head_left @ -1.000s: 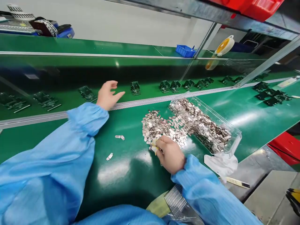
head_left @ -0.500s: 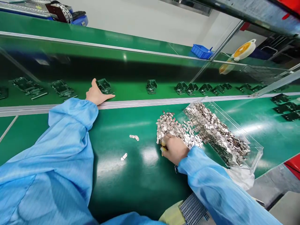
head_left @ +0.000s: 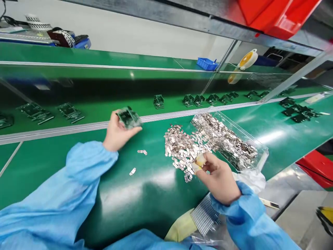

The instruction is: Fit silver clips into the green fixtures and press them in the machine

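Board (head_left: 129,118) sitting in the left hand (head_left: 116,134), right hand (head_left: 221,180) hovering by the pile (head_left: 179,142)

The board is tilting in the person's left hand, which is curling partway round it, the thumb reaching along the near edge and the fingers gripping the far left side. Both are hanging over the near edge of the green strip (head_left: 109,116), by the rail (head_left: 85,128).

The right hand is bending its thumb and forefinger toward each other, yellowish covers (head_left: 201,159) wrapping the tips. Whether anything small is lying between them, one cannot tell. It is hovering at the near right side of the pile of metal pieces.

A clear tray (head_left: 261,158), holding more pieces, is lying beyond the right hand, its far left end adjoining the pile. A few loose pieces (head_left: 133,171) are resting on the green table (head_left: 153,198), left of the pile. White cloth (head_left: 253,180) is bunching at the tray's near end. Other boards (head_left: 158,101) are standing or lying along the strip, and more dark ones are clustering at far right.
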Available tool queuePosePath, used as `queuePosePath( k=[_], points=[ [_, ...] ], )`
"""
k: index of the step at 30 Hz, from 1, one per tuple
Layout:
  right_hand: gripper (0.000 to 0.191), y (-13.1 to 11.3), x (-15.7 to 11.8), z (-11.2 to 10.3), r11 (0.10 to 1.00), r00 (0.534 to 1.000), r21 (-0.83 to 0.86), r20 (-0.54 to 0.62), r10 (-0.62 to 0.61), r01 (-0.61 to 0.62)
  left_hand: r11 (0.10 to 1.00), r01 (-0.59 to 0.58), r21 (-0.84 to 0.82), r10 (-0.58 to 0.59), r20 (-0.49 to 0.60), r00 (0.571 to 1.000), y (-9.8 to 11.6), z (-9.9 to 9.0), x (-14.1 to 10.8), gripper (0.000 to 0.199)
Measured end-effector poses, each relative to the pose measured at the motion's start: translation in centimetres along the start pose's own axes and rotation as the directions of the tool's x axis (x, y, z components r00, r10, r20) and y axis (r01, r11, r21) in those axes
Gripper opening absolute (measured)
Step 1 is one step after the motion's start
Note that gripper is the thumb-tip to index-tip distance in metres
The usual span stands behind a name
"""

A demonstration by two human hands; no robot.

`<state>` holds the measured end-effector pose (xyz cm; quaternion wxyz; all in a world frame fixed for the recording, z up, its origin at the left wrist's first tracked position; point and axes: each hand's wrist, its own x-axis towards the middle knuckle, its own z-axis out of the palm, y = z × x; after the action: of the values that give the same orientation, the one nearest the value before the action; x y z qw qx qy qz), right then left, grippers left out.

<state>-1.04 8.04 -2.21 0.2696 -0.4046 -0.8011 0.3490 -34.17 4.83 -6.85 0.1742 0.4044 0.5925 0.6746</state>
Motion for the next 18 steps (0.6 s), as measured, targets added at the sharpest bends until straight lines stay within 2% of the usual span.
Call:
queuePosePath(
  k=[2, 4, 6, 8, 10, 13, 16, 18],
  points=[
    [0.005, 0.0, -2.9, -0.7, 0.996, 0.999, 0.091, -0.034, 0.023, -0.020, 0.982, 0.120, -0.147, -0.088, 0.209, 0.974, 2.8, 2.6, -5.3, 0.069],
    [0.007, 0.2, -5.9, -1.0, 0.990, 0.995, 0.137, -0.092, 0.028, -0.015, 0.940, 0.276, -0.200, -0.177, 0.408, 0.896, 5.0, 4.7, -10.1, 0.065],
    [0.013, 0.7, -8.7, -0.8, 0.994, 0.986, 0.110, -0.164, 0.027, -0.009, 0.890, 0.405, -0.210, -0.243, 0.533, 0.810, 6.2, 6.2, -13.7, 0.061],
    [0.013, 1.3, -11.0, -0.4, 0.994, 0.971, 0.104, -0.229, 0.061, -0.037, 0.845, 0.486, -0.224, -0.281, 0.587, 0.759, 6.5, 7.4, -16.3, 0.057],
    [0.014, 1.8, -12.7, 0.1, 0.972, 0.945, 0.211, -0.283, 0.160, -0.102, 0.816, 0.520, -0.251, -0.295, 0.593, 0.749, 6.2, 8.7, -18.0, 0.057],
    [0.014, 1.9, -14.0, 0.7, 0.900, 0.895, 0.415, -0.340, 0.288, -0.132, 0.804, 0.519, -0.290, -0.297, 0.561, 0.773, 5.9, 10.6, -20.3, 0.060],
    [0.011, 1.7, -14.6, 1.1, 0.907, 0.855, 0.413, -0.441, 0.272, -0.076, 0.796, 0.495, -0.349, -0.268, 0.529, 0.805, 5.8, 12.2, -22.4, 0.061],
    [0.011, 1.6, -14.8, 1.5, 0.905, 0.848, 0.420, -0.458, 0.267, -0.058, 0.789, 0.485, -0.377, -0.251, 0.522, 0.815, 5.9, 13.0, -23.5, 0.059]
  ],
)
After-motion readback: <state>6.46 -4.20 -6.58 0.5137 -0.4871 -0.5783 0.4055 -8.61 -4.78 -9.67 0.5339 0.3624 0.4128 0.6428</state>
